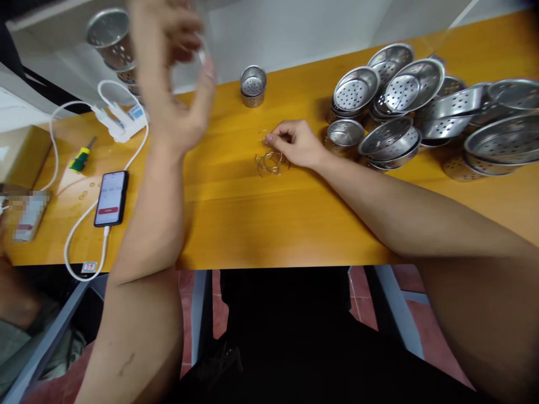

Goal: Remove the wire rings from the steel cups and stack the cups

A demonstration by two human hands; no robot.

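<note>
My left hand (181,84) is raised at the upper left, smeared by motion. Its thumb and fingers curve round, with a pale, shiny streak near the thumb tip that I cannot make out. On the wooden table, my right hand (297,143) is closed in a pinch at a thin wire piece (263,136). Just below its fingertips lies a small tangle of bent wire rings (269,163). Beyond them, against the wall, stand small perforated metal cups (253,84), one stacked in the other.
Several perforated metal baskets (402,84) are piled at the right. A tall basket stack (110,39) stands at the upper left. Nearby lie a power strip (128,126), a screwdriver (82,157), a cabled phone (111,199) and a cardboard box (29,154). Another person's arm (14,292) shows at the left edge.
</note>
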